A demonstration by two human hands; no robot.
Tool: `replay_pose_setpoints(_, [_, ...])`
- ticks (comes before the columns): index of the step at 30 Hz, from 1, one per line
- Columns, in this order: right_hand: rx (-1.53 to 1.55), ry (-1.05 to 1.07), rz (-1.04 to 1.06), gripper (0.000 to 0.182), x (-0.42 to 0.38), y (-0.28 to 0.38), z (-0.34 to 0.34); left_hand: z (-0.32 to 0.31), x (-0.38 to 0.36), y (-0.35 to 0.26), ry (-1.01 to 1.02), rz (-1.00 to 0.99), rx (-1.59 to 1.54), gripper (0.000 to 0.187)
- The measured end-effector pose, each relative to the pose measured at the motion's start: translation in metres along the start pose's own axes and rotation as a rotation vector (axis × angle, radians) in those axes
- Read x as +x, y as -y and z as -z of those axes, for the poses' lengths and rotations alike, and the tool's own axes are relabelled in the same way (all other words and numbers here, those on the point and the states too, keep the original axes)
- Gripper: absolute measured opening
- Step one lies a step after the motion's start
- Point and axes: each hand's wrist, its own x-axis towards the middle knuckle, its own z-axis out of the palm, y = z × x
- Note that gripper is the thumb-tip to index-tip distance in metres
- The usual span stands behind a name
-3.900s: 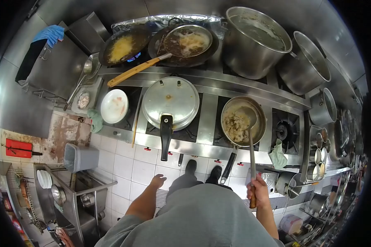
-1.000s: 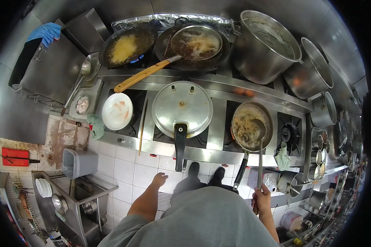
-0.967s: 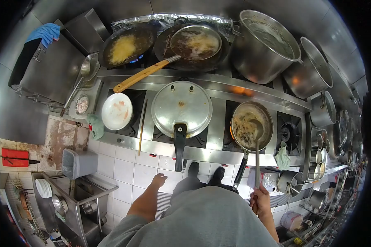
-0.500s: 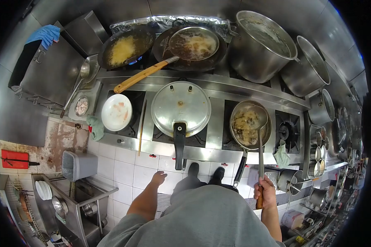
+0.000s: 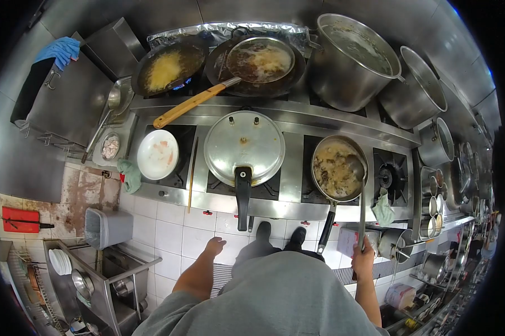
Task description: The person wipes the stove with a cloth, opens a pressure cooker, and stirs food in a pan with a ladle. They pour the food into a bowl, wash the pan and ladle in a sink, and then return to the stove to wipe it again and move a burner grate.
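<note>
My right hand [image 5: 363, 260] is closed round the handle of a long metal ladle [image 5: 362, 215]. The ladle's bowl rests inside a frying pan [image 5: 333, 200], against its right side. Brownish pieces of food in a cloudy liquid [image 5: 336, 171] fill the pan's bottom. The pan stands on a front burner, its black handle [image 5: 326, 229] pointing toward me with no hand on it. Low at my side, my left hand [image 5: 214, 246] hangs in front of the stove with loosely parted fingers and holds nothing.
A lidded pressure cooker [image 5: 244, 148] stands left of the pan, beside a white plate [image 5: 158, 155]. Behind are two woks, one with yellow food [image 5: 164, 71], the other holding a wooden-handled strainer [image 5: 196, 103]. A tall stockpot [image 5: 342, 84] stands behind the pan; a cloth [image 5: 383, 210] hangs right.
My right hand has shifted slightly right with the ladle. The ladle's bowl has moved to the pan's right side, and the food now lies spread wider in more visible liquid.
</note>
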Motion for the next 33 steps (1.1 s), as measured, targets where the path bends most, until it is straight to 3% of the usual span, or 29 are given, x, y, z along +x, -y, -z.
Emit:
replay_pose_setpoints(4, [0.356,0.240,-0.331,0.042,-0.024,0.033,-0.005,-0.006,0.005,-0.001,-0.018,0.141,-0.295,0.031])
replay_pose_setpoints(5, [0.479,0.325,-0.418,0.028,-0.028,0.040,-0.003,-0.006,0.008,-0.002,-0.019,0.185,-0.373,0.033])
replay_pose_setpoints(9, [1.037,0.636,-0.750,0.034,-0.022,0.049,0.001,-0.002,0.019,-0.012,-0.087,0.312,-0.552,0.046])
replay_pose_setpoints(12, [0.972,0.607,-0.726,0.035,-0.026,0.060,0.002,0.011,0.022,-0.022,-0.096,0.361,-0.665,0.057])
replay_pose_setpoints(13, [0.884,0.577,-0.652,0.035,-0.028,0.065,0.002,-0.033,0.058,0.031,-0.131,0.110,-0.628,0.058])
replay_pose_setpoints(14, [0.834,0.566,-0.589,0.035,-0.026,0.062,0.002,-0.032,0.063,0.035,-0.109,0.041,-0.536,0.057])
replay_pose_setpoints(16, [0.719,0.507,-0.481,0.033,-0.020,0.059,0.004,0.016,0.022,-0.027,-0.116,0.339,-0.855,0.057])
replay_pose_setpoints(22, [0.462,0.315,-0.259,0.034,0.005,0.065,0.013,0.016,0.003,-0.035,-0.092,0.380,-0.864,0.060])
replay_pose_setpoints(23, [0.398,0.274,-0.206,0.037,0.010,0.064,0.013,0.017,0.004,-0.038,-0.032,0.434,-0.804,0.053])
replay_pose_setpoints(27, [0.086,0.036,-0.030,0.050,0.028,0.038,0.017,-0.034,0.029,0.021,0.022,0.153,-0.496,0.042])
replay_pose_setpoints(29, [-0.135,-0.031,0.261,0.049,0.052,-0.028,0.028,-0.040,0.026,0.021,0.011,0.156,-0.560,0.038])
replay_pose_setpoints(32, [-0.089,0.081,0.075,0.048,0.026,-0.016,0.030,-0.035,0.018,-0.001,-0.027,0.216,-0.575,0.038])
replay_pose_setpoints(33, [0.021,0.158,-0.081,0.047,0.012,-0.004,0.029,-0.028,0.014,-0.016,-0.037,0.237,-0.558,0.038])
